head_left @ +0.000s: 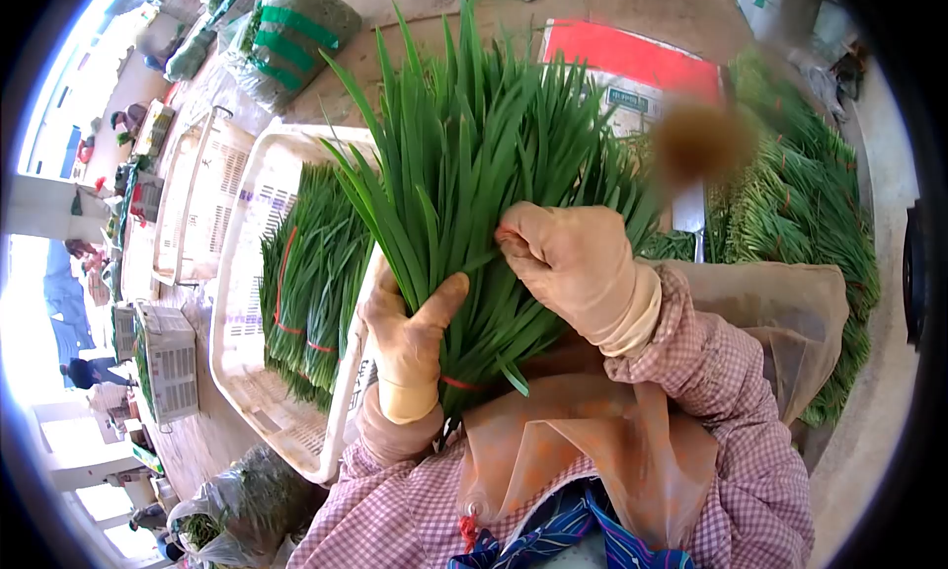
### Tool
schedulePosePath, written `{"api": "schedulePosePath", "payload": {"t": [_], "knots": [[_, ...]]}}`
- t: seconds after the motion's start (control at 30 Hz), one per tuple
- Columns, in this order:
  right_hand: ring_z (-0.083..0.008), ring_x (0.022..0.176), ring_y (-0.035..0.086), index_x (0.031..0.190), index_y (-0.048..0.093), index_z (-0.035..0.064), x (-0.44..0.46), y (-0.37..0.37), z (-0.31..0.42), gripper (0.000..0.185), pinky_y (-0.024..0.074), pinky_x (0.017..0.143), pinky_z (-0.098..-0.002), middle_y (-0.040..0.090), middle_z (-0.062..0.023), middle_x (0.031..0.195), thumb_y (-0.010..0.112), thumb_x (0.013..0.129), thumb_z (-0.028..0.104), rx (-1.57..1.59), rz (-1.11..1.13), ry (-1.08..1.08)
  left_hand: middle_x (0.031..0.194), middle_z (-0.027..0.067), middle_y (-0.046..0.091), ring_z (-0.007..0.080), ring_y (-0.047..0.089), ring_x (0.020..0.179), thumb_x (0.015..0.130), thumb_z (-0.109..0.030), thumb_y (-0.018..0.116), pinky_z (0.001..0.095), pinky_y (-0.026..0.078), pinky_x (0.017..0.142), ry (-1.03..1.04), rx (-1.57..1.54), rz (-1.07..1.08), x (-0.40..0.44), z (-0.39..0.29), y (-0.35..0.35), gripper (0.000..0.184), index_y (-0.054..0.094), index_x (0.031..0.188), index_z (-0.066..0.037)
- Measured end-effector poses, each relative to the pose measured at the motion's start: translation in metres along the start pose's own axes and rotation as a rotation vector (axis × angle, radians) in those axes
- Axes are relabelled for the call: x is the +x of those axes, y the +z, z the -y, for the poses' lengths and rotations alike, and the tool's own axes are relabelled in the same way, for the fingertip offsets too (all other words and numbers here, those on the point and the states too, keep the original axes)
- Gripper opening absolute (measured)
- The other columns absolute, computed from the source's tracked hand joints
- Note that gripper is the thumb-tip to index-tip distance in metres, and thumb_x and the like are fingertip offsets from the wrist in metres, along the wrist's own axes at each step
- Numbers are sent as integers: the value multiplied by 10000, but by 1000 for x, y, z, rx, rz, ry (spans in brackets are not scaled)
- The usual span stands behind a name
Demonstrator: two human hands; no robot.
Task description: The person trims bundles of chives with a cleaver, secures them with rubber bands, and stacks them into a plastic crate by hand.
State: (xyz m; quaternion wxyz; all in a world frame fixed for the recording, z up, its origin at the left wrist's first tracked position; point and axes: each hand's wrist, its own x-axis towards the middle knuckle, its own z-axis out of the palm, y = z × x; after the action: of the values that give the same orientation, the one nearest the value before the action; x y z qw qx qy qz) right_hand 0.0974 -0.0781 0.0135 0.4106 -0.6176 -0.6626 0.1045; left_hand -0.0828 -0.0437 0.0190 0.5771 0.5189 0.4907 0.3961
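Observation:
My left hand (410, 337), in a pale glove, is wrapped around the lower part of a thick bunch of long flat green leaves (454, 174) that look like garlic chives. A red band (459, 382) circles the bunch near its base, below the hand. Against the right side of the leaves, my right hand (578, 268) is closed in a pinch, also gloved. Whatever lies between its fingertips is hidden; a reddish spot shows at the fingertip. The leaves fan out upward, away from my body.
To the left stands a white plastic crate (232, 303) holding banded green bunches (316, 273). More greens (810, 204) are piled at the right. A red-and-white sheet (632, 56) lies beyond the leaves, and a filled plastic bag (296, 36) at the top left. People are in the left background.

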Motion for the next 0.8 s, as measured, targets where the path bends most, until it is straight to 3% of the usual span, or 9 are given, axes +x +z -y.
{"api": "schedulePosePath", "payload": {"t": [0.1,0.2,0.33,0.37,0.47,0.57,0.6,0.73,0.8], "knots": [[-243,582,617,829,613,73,9,-13,-23,59,480,534,-341,593,-116,647,626,837,130,-33,-361,24,1002,45,648,138,577,892,745,31,685,274,450,849,4,-52,16,0,5,-2,331,637,1071,11],[-55,639,538,934,627,16,21,-45,-54,71,462,565,-219,604,-20,736,630,864,21,279,-410,378,971,53,662,139,589,872,740,13,706,274,462,831,21,-39,-4,-2,4,-2,301,655,1037,20],[-121,659,601,1025,624,-11,41,-66,-5,175,472,561,-270,641,-100,783,640,879,85,726,-133,206,929,51,674,135,595,831,745,-15,721,266,471,802,20,-35,4,-2,1,5,283,666,1018,36],[-121,659,601,1025,624,-11,48,-64,-4,175,472,561,-270,641,-100,783,640,879,85,726,-136,203,929,51,676,133,594,827,748,-19,720,264,471,798,4,-37,15,-2,1,6,290,664,1026,39],[-352,670,627,978,613,17,74,-53,-18,301,493,581,-397,633,-201,799,623,892,305,300,40,-137,926,52,680,130,598,825,751,-21,724,266,476,800,30,-3,1,-5,1,8,285,662,1022,41],[-356,653,622,909,603,43,76,-47,-16,247,495,562,-409,629,-159,741,631,874,286,-14,150,-199,928,51,679,122,597,826,755,-18,729,264,478,800,28,-27,1,-7,0,9,275,660,1016,39],[-345,642,619,862,586,52,72,-44,-20,173,500,547,-395,618,-138,712,642,851,216,-107,-25,-311,928,51,679,122,597,826,755,-18,729,264,478,800,23,-26,2,-8,0,7,275,660,1016,39],[-236,615,645,889,612,12,67,-31,-35,107,519,570,-305,653,-106,723,678,815,53,48,-442,-120,927,42,676,113,592,828,756,-6,733,253,473,794,-21,-113,-2,-8,1,7,264,662,1008,29],[-192,628,635,905,622,9,65,-39,-42,106,516,594,-286,655,-98,735,678,824,49,241,-441,-13,925,38,674,111,591,827,754,-1,734,248,471,788,-25,-127,-1,-8,1,7,261,663,1005,26]]}}
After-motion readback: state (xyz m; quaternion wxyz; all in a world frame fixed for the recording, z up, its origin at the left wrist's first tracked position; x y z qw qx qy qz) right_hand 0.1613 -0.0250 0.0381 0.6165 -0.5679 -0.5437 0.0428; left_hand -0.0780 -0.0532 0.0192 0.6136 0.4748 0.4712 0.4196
